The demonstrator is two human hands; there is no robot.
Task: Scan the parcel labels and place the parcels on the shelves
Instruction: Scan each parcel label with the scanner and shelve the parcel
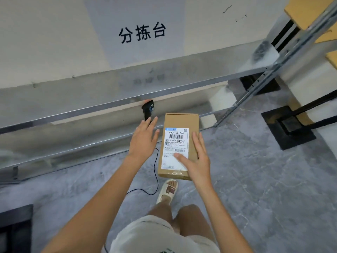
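A flat brown cardboard parcel [179, 123] with a white shipping label [176, 143] facing up hangs in the air in front of the metal sorting table [73, 99]. My right hand [196, 161] holds it from the near right, thumb on the label and fingers along the right edge. A black handheld scanner [148, 109] sits at the table's front edge, and its cable [156, 172] drops to the floor. My left hand [144, 141] is spread with straight fingers just below the scanner, fingertips near its handle, holding nothing.
Behind the table is a wall with a printed sign [142, 33]. A metal shelf frame [284, 57] with wooden boards stands at the right on black floor plates [288, 128]. My sandalled foot [167, 190] is on the grey floor under the parcel.
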